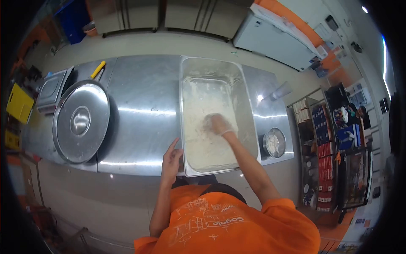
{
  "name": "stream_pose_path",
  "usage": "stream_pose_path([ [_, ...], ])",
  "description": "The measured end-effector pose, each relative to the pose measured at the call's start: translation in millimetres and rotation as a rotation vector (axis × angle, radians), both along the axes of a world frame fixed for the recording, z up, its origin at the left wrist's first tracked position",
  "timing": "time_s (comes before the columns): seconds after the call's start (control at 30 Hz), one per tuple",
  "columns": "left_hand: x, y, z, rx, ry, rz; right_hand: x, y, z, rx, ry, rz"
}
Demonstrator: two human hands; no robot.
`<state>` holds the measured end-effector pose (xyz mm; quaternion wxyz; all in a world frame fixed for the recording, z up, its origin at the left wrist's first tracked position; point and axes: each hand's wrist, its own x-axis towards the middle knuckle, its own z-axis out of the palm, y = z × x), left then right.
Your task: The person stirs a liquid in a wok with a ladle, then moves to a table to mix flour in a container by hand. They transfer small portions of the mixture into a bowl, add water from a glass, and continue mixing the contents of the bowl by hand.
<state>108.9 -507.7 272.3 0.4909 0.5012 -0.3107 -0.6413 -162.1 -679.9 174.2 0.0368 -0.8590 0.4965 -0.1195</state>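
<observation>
One grip (217, 125) reaches into one steel pan (255, 137).

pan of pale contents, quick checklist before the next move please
1. Pan on the table: ok, it rests there.
2. Right hand in the pan: ok, though motion blurs it.
3. Right hand's grip on the contents: cannot tell, too blurred.
4. Left hand gripping the rim: cannot tell; it is by the pan's left edge.
5. Pan walls clean: not ok, pale residue clings to them.
6. Bowl nearby: ok, right of the pan.
</observation>
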Motion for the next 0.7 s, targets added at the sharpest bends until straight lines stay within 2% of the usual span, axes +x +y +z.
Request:
stream_pose_path([
  [0.03,1,-4,5,0.012,0.002,-0.044,24,15,10,0.010,0.068,-0.040],
  [0.07,1,-4,16,-0.013,-0.027,-0.057,42,18,28,0.205,0.203,-0.094],
  [0.1,2,-7,1,-0.066,-0.037,-0.082,46,17,7,0.249,0.118,-0.175],
  [0.13,1,-9,14,-0.023,-0.056,-0.107,44,20,-16,0.063,0.006,-0.183],
  [0.17,-2,-13,8,-0.031,-0.060,-0.107,38,18,-31,-0.194,-0.122,-0.159],
  [0.2,-10,-16,16,-0.009,-0.013,-0.078,33,-2,-41,0.028,-0.018,-0.187],
  [0.23,-4,-25,-11,-0.080,-0.066,-0.140,29,2,-1,0.147,0.029,-0.197],
  [0.27,3,-29,-14,-0.064,-0.075,-0.170,27,0,24,0.241,0.062,-0.213],
  [0.3,9,-27,-12,-0.035,-0.088,-0.183,22,5,48,0.207,0.054,-0.259],
  [0.37,2,-34,-10,-0.024,-0.125,-0.181,6,30,74,-0.027,-0.167,-0.132],
  [0.47,-5,-32,-4,-0.004,-0.185,-0.173,-23,54,88,-0.125,-0.332,-0.058],
  [0.53,-5,-34,-1,-0.025,-0.206,-0.187,-41,74,100,-0.171,-0.453,-0.104],
  [0.6,-4,-39,-17,-0.072,-0.232,-0.227,-58,116,175,0.176,-0.650,-0.324],
  [0.63,1,-40,-24,-0.106,-0.256,-0.262,-75,125,177,0.116,-0.587,-0.395],
  [0.67,-1,-37,-16,-0.121,-0.272,-0.251,-93,137,182,-0.037,-0.657,-0.396],
  [0.7,-5,-34,-4,-0.141,-0.274,-0.227,-113,146,176,-0.211,-0.620,-0.460],
])
